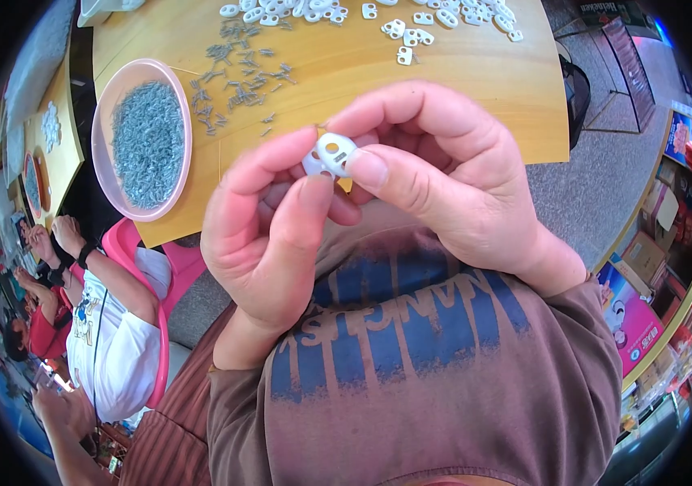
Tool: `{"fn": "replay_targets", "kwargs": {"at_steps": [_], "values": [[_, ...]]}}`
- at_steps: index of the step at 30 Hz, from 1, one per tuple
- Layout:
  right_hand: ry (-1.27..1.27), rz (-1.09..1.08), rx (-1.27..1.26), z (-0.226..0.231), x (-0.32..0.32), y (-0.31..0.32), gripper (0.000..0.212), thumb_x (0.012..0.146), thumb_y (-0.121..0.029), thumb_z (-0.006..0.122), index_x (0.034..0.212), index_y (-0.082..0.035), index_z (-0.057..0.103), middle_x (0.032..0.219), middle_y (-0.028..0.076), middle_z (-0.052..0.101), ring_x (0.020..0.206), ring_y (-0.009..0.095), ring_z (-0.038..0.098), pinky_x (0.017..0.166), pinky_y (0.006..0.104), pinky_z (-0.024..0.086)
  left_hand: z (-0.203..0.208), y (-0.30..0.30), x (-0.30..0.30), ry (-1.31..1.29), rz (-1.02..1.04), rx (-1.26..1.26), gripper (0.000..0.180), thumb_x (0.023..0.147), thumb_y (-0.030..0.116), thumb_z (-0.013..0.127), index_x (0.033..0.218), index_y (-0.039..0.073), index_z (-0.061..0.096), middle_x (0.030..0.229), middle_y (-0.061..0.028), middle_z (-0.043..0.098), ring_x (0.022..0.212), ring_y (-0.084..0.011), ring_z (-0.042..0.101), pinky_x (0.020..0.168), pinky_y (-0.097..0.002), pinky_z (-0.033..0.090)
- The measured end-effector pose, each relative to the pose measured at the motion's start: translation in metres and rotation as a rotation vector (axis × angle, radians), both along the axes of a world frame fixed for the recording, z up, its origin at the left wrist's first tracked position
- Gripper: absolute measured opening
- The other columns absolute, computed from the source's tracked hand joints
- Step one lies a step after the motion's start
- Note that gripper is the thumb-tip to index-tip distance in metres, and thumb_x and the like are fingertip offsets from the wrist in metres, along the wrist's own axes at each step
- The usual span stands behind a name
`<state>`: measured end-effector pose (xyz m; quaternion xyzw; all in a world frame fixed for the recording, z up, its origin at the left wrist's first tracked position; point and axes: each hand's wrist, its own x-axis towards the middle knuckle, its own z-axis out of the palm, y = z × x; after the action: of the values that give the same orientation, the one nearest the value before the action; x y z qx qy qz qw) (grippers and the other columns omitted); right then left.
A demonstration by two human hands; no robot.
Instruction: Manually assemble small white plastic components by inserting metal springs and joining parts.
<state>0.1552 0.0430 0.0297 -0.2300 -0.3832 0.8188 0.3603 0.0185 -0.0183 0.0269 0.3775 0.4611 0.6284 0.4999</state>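
Note:
Between my two hands is a small white oval plastic piece [333, 151] with round holes and a slot. A second white edge shows against its lower left side; whether it is a separate part I cannot tell. My left hand [265, 235] pinches the left and lower side between thumb and fingers. My right hand [463, 182] has its thumb pressed on the right side, with curled fingers behind. Both hands are in front of the table's near edge. The fingertips hide part of the piece.
A pink bowl [97, 138] full of small metal screws stands on the wooden table [516, 105] at left. Loose screws [241, 77] lie beside it. White plastic pieces [447, 18] are scattered at the far edge. Other people sit at left, one on a pink chair [161, 356].

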Motion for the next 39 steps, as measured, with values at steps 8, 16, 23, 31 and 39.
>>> {"fn": "replay_targets", "kwargs": {"at_steps": [8, 16, 23, 31, 39], "values": [[-0.006, 0.0, -0.018, 0.0, 0.001, -0.001, 0.019, 0.084, -0.004, 0.052, 0.102, 0.004, 0.05, 0.088, 0.009, 0.058, 0.077, 0.01, 0.055, 0.069, 0.0228, 0.046, -0.009, -0.005, -0.003, 0.2, -0.025, 0.105, 0.028, 0.081, -0.008, 0.048, 0.109, -0.005, 0.047, 0.088, -0.011, 0.055, 0.069, -0.0136, 0.058, 0.061, -0.0214, 0.049], [-0.038, 0.003, -0.029, -0.002, 0.001, -0.004, 0.019, 0.084, -0.004, 0.053, 0.101, 0.004, 0.051, 0.087, 0.008, 0.059, 0.076, 0.009, 0.055, 0.068, 0.0217, 0.046, -0.012, -0.006, -0.005, 0.334, 0.008, 0.196, 0.029, 0.079, -0.007, 0.052, 0.108, -0.004, 0.049, 0.096, -0.0114, 0.052, 0.07, -0.0147, 0.058, 0.061, -0.0221, 0.049], [0.0, -0.004, -0.101, 0.002, 0.002, -0.004, 0.019, 0.084, -0.006, 0.053, 0.101, 0.003, 0.051, 0.089, 0.008, 0.058, 0.075, 0.008, 0.054, 0.068, 0.0206, 0.046, -0.012, -0.009, -0.006, 0.388, -0.016, 0.178, 0.029, 0.079, -0.008, 0.05, 0.108, -0.006, 0.049, 0.092, -0.0125, 0.054, 0.066, -0.0146, 0.058, 0.06, -0.0228, 0.048], [-0.031, 0.008, -0.08, 0.002, 0.003, -0.007, 0.02, 0.084, -0.007, 0.053, 0.102, 0.002, 0.052, 0.089, 0.007, 0.058, 0.076, 0.008, 0.054, 0.068, 0.02, 0.045, -0.013, -0.01, -0.005, 0.416, 0.05, 0.208, 0.031, 0.076, -0.007, 0.057, 0.106, -0.002, 0.052, 0.091, -0.0104, 0.054, 0.069, -0.0137, 0.057, 0.059, -0.0219, 0.047], [-0.081, -0.013, 0.116, -0.005, 0.001, -0.01, 0.023, 0.083, -0.003, 0.052, 0.106, 0.002, 0.051, 0.092, 0.007, 0.058, 0.077, 0.007, 0.054, 0.068, 0.0198, 0.046, -0.015, -0.007, 0.002, 0.404, 0.138, 0.239, 0.03, 0.072, -0.004, 0.064, 0.1, 0.001, 0.056, 0.087, -0.0071, 0.053, 0.07, -0.0109, 0.053, 0.06, -0.021, 0.043]]}}
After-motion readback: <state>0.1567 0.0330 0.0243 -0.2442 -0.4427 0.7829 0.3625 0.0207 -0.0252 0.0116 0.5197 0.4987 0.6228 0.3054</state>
